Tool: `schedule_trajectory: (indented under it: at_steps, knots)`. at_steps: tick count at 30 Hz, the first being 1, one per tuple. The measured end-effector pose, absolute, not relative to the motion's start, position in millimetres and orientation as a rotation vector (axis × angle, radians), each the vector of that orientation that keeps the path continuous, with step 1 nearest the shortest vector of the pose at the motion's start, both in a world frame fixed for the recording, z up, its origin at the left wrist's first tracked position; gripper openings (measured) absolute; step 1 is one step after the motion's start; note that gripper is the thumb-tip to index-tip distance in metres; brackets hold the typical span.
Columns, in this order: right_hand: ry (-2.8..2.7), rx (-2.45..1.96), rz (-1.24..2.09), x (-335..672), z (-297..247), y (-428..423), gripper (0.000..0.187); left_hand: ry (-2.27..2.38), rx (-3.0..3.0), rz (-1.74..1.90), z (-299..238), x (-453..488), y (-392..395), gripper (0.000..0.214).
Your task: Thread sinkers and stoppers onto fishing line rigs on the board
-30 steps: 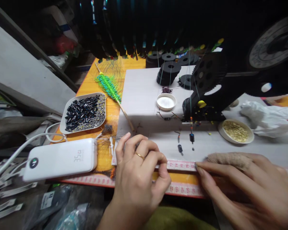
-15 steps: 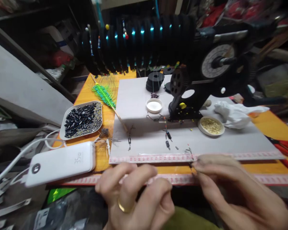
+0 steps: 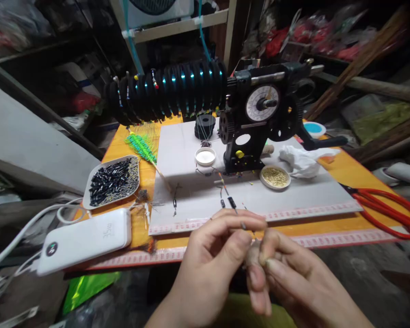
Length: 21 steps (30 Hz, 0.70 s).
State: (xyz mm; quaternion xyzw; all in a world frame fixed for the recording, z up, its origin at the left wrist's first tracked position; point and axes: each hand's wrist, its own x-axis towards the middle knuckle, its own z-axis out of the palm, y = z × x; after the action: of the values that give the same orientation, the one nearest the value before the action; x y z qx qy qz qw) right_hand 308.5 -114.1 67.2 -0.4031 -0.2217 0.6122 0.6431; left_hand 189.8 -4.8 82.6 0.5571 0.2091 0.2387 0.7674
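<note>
Two hands meet in front of the table (image 3: 348, 177). The left hand (image 3: 208, 259) has its thumb and fingers bent in. The right hand (image 3: 297, 269) has its thumb pressed on a finger. The fingertips hide what is between them, so I cannot tell what either hand grips. One small grey bit (image 3: 243, 225) shows against the left pointer finger; I cannot tell if it touches.

One shiny green sheet (image 3: 89, 290) is low on the left. Two tapes (image 3: 140, 258) have pink numbers, too blurry to read. One is on the table edge, one on the board (image 3: 177, 141), and the hands cover part of both. One white charger (image 3: 89, 239) says "35W".

On the right is one pair of red scissors (image 3: 386, 205). On the left, one tray (image 3: 85, 200) holds black and grey bits, too many to count.

I see four black tubes (image 3: 174, 203) over the board, one green brush (image 3: 141, 146), and two dishes (image 3: 205, 156), one plain and one with gold bits (image 3: 275, 176).

Behind them stands one big black machine (image 3: 246, 155) with one round dial (image 3: 254, 102). It blocks the view behind it. Farther back are red bags (image 3: 302, 33).
</note>
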Motion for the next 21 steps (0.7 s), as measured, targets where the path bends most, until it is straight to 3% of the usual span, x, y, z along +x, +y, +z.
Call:
schedule_trajectory:
  at_steps: [3, 10, 15, 18, 21]
  knots:
    - [-0.399, -0.963, 1.394, 304, 72, -115, 0.027, 0.364, 0.882, 0.43, 87, 211, 0, 0.025]
    - [-0.438, -1.071, 1.224, 308, 81, -116, 0.023, 0.328, 0.792, 0.518, 79, 228, 2, 0.02]
    - [-0.515, -1.179, 1.142, 313, 74, -116, 0.024, 0.348, 0.847, 0.44, 73, 215, -11, 0.035]
    - [-0.486, -1.229, 1.225, 317, 71, -116, 0.027, 0.362, 0.892, 0.473, 73, 212, -18, 0.022]
    - [-0.409, -1.248, 1.434, 319, 73, -117, 0.039, 0.455, 0.883, 0.588, 73, 214, -20, 0.024]
